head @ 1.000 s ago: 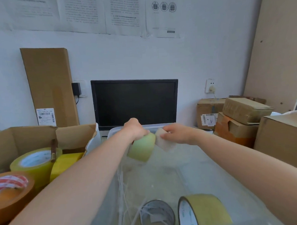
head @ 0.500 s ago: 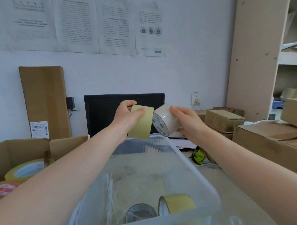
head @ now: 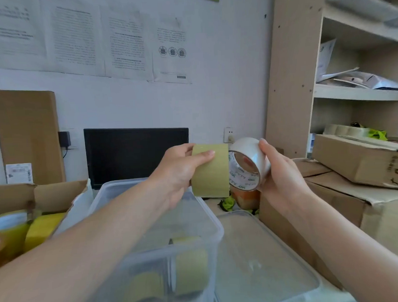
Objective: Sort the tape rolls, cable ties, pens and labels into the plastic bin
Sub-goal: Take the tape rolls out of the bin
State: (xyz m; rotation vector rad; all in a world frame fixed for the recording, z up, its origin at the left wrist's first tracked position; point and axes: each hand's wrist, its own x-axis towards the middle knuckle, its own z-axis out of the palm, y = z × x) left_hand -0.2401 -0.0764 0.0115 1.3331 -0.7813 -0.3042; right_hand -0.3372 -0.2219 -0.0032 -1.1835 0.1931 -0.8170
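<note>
Against a white wall hung with printed sheets, an open cardboard box of yellow tape rolls sits left. A dark monitor stands behind the clear plastic bin, with a clear lid, brown cartons and a shelf unit to the right. Above the bin's far end, the left hand grips a yellowish tape roll. Just beside it, the right hand curls around a clear tape roll.

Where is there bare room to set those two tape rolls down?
The plastic bin looks bare at its far end, behind the yellow rolls inside; so does the clear lid between it and cardboard boxes. The open box, left, is crowded.
</note>
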